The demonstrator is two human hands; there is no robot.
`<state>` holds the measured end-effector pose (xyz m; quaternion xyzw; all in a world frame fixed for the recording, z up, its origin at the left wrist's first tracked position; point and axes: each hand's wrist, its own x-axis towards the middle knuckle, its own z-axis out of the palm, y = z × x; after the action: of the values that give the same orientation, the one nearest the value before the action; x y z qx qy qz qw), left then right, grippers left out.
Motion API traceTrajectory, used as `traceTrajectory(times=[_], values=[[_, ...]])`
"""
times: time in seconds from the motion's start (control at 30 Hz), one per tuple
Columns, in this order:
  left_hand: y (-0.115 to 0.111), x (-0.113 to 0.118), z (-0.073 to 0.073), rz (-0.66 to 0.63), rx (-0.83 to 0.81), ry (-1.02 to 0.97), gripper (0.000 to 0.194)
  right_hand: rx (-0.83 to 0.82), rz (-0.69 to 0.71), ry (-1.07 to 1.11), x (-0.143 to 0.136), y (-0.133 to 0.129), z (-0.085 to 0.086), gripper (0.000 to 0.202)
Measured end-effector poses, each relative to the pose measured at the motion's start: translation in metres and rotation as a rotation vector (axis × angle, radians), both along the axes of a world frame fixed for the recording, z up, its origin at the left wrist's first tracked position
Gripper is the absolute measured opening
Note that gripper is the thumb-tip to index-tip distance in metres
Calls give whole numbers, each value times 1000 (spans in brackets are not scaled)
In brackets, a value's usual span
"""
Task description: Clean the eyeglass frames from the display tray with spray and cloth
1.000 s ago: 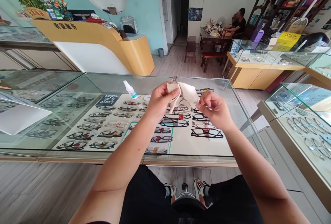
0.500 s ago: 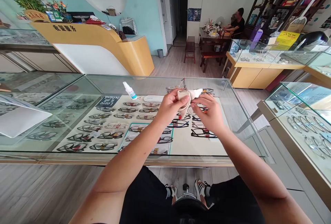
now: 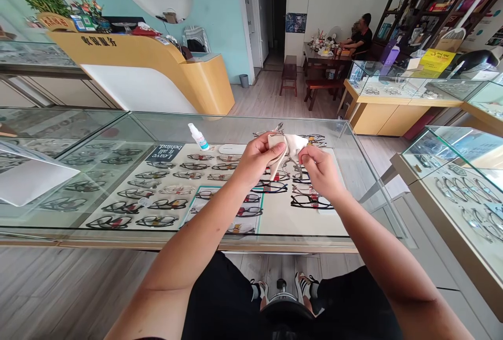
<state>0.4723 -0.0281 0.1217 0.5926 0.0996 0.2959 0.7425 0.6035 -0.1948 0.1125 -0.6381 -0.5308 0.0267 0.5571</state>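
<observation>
My left hand is closed on a pale cream cloth above the glass display counter. Thin metal glasses parts stick out above the cloth, and part of the frame shows below it. At the cloth's right side is my right hand, its thumb and fingers pinched together around the cloth's edge or the glasses; which of these it grips is partly hidden. A small white spray bottle with a blue label stands on the glass to the left.
Rows of glasses lie inside the glass counter. A white panel stands at the left. More showcases are on the right. A person sits at a far table.
My right hand has closed from spread fingers into a pinch and shifted slightly right and down. The cloth has changed shape, and more of the glasses shows beneath it.
</observation>
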Motion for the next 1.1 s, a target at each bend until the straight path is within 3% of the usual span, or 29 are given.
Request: traceTrajectory(times=[0.27,0.33,0.47,0.57,0.8,1.1], values=[[-1,1,1,-32,-51,-13,55,-12,-28,-86,-2,0,1,60],[0,1,0,-3,-60,-9,57,45,-76,-121,-5,-1,2,55],[0,1,1,28,-34,-9,57,91,-128,-152,-11,-1,1,22],[-4,1,1,15,-10,-18,54,85,-71,-68,-13,1,-1,12],[-9,3,-1,-11,-43,-16,54,63,42,162,-16,4,-2,18],[-4,-2,2,-213,-62,-40,61,18,389,702,-9,6,-4,40]])
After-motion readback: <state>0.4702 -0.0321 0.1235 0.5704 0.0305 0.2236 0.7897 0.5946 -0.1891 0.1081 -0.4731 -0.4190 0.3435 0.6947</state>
